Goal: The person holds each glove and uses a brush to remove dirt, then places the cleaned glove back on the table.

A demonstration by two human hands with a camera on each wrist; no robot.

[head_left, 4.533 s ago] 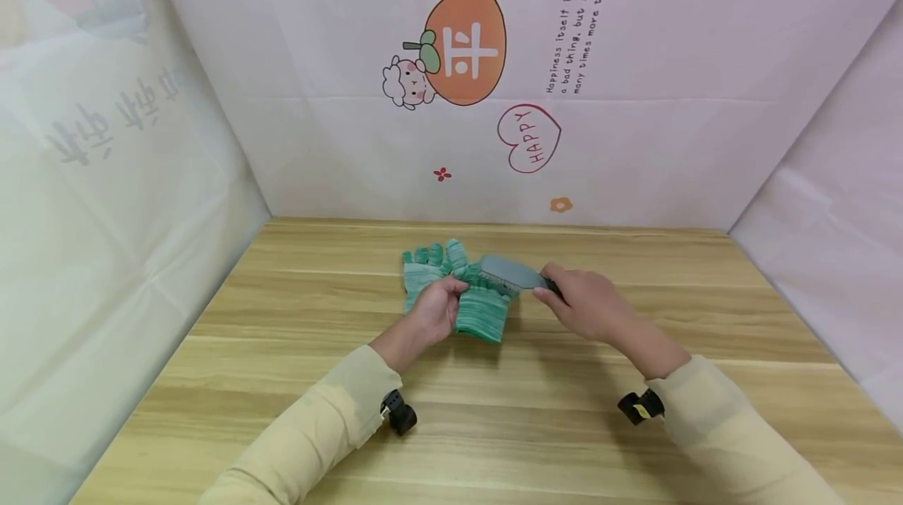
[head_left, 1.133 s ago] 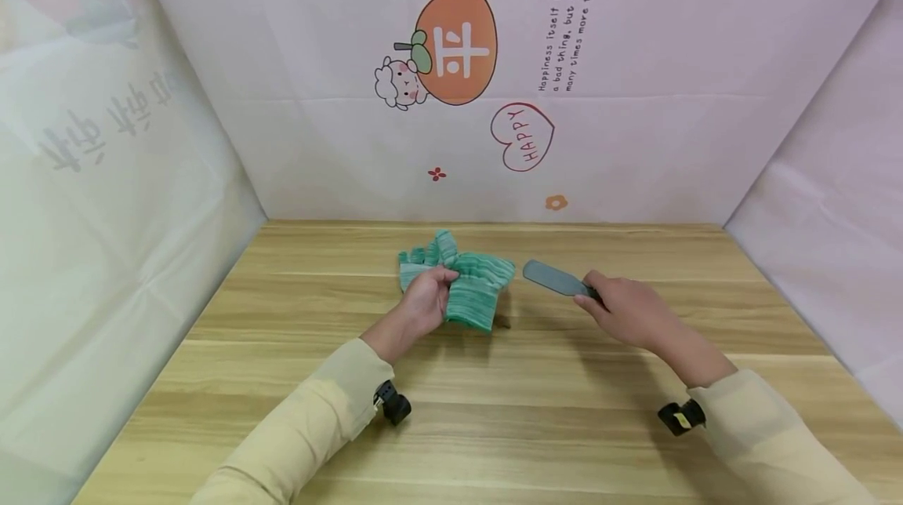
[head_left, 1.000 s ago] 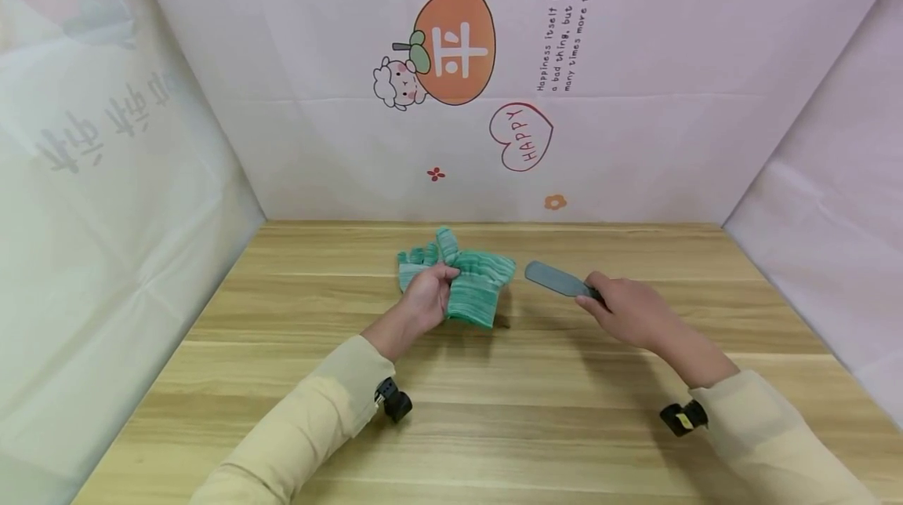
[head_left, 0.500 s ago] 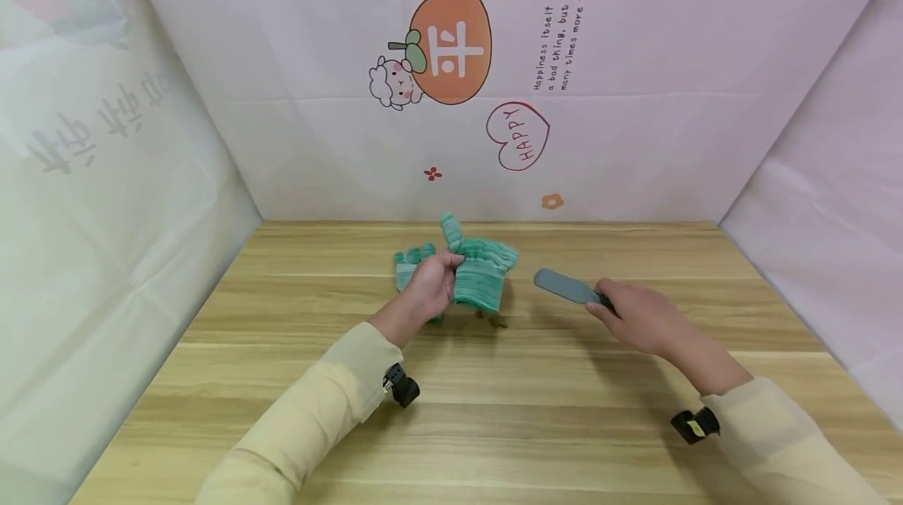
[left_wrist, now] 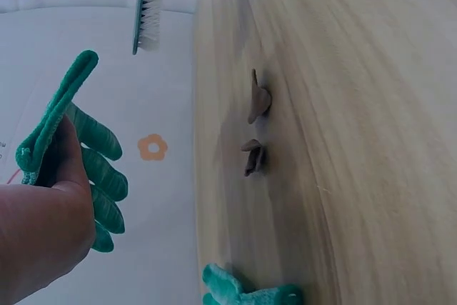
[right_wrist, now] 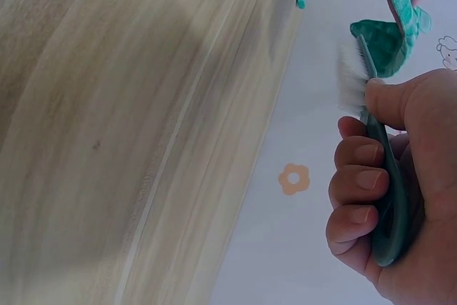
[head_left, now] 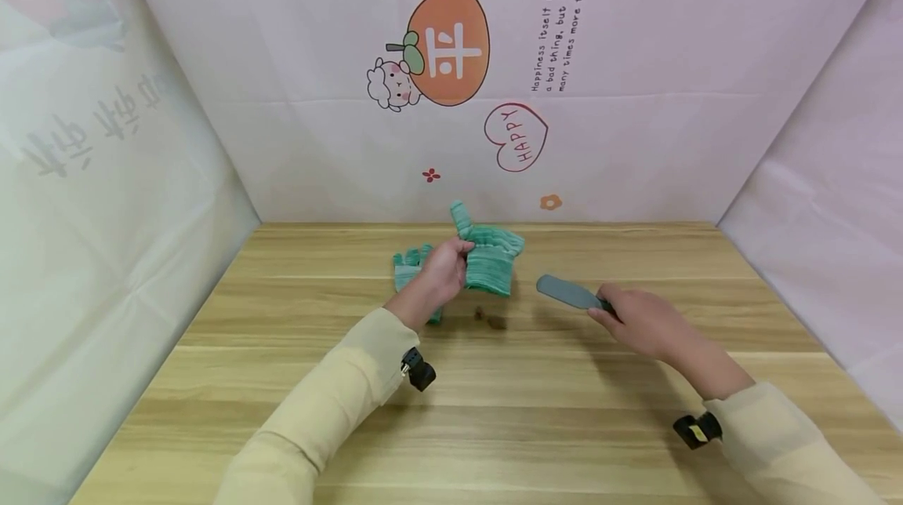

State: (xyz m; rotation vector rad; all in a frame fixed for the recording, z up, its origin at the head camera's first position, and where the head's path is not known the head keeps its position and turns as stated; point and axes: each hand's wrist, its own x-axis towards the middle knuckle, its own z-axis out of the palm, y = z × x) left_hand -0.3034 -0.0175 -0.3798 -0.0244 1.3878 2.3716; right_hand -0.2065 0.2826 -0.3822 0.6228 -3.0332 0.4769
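Note:
My left hand (head_left: pixel 444 268) pinches a green striped knit glove (head_left: pixel 491 263) and holds it above the table. In the left wrist view, that glove's fingers (left_wrist: pixel 107 180) hang beyond the thumb. A second green glove (head_left: pixel 407 270) lies on the table, partly hidden behind the left hand and wrist. To the right, my right hand (head_left: pixel 645 322) grips a grey-green brush (head_left: pixel 568 292) by its handle, apart from the glove. White bristles show along the brush (right_wrist: pixel 352 80) in the right wrist view.
Two small brown curled scraps (left_wrist: pixel 258 98) lie on the wooden table (head_left: pixel 494 426) under the lifted glove. A white printed sheet (head_left: pixel 621 152) stands along the table's back edge, with white sheets at both sides.
The brush, earlier against the glove, has moved off to the right. My left hand has raised the glove and shifted it rightward and away, leaving the brown scraps in sight.

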